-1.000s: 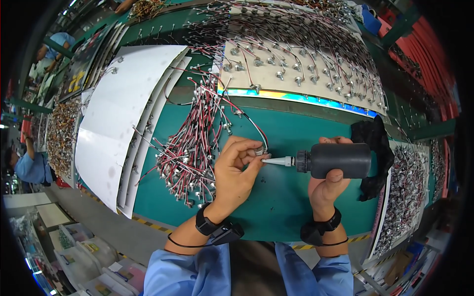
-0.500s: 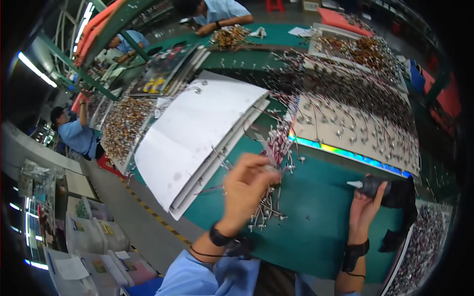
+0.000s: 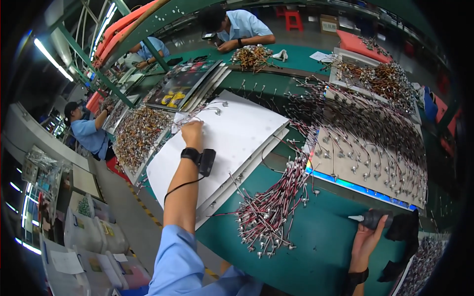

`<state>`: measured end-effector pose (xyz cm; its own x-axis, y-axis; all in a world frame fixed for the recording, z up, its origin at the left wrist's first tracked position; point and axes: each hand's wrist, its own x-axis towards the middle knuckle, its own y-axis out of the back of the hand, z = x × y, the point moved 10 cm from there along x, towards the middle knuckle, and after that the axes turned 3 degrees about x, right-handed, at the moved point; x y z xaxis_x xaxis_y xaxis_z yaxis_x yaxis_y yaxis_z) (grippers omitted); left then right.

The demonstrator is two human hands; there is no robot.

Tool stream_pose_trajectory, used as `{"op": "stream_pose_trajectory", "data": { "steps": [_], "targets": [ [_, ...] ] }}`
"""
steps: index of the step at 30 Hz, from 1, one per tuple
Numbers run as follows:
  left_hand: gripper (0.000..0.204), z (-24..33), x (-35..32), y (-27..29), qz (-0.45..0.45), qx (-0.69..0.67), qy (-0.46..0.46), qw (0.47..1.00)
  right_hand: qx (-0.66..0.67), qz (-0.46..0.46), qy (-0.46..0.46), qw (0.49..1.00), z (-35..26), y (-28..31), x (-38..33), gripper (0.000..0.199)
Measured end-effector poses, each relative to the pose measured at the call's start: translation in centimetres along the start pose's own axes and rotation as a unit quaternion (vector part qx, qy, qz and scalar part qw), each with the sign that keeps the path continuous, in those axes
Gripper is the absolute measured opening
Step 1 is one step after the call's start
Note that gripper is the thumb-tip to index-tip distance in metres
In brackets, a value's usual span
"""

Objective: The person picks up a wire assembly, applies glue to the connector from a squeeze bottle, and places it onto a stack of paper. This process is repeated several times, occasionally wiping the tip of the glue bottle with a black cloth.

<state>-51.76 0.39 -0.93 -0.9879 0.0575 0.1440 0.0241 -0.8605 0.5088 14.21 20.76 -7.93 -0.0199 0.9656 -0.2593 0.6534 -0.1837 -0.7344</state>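
My left hand (image 3: 192, 132) reaches over the far left part of a white sheet (image 3: 232, 121) that lies on stacked boards. Its fingers are closed, and thin wires show at the fingertips; the part they pinch is mostly hidden. A few small wired components (image 3: 217, 109) rest on the sheet just beyond that hand. At the right, my right hand (image 3: 366, 241) is wrapped round a dark squeeze bottle (image 3: 374, 218) with a pale pointed nozzle aimed left. Between the hands lies a heap of red-and-black wired components (image 3: 269, 207) with silvery ends, on the green mat (image 3: 316, 237).
Rows of wired components cover a board (image 3: 340, 153) at the right, wires trailing away. More component piles (image 3: 140, 129) stand at left and back. Co-workers sit at the far table and the left. Plastic bins (image 3: 84, 232) stand at lower left, and a green frame (image 3: 108, 84) rises there.
My left hand has moved from over the component heap, away and left, onto the white sheet. The heap now shows in full. My right hand still holds the bottle; the whole view has shifted.
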Motion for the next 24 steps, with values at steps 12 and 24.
{"op": "stream_pose_trajectory", "data": {
  "steps": [12,24],
  "targets": [
    [0.028,0.9,0.8,-3.9,-0.053,0.117,-0.036,0.991,-0.016,-0.111,-0.027,0.993,0.0,-0.8,0.1,0.045],
    [0.025,13.9,-22.2,0.3,-0.38,-0.033,-0.222,0.898,0.001,-0.035,0.005,0.999,0.1,-1.7,-0.3,0.026]
  ]
}}
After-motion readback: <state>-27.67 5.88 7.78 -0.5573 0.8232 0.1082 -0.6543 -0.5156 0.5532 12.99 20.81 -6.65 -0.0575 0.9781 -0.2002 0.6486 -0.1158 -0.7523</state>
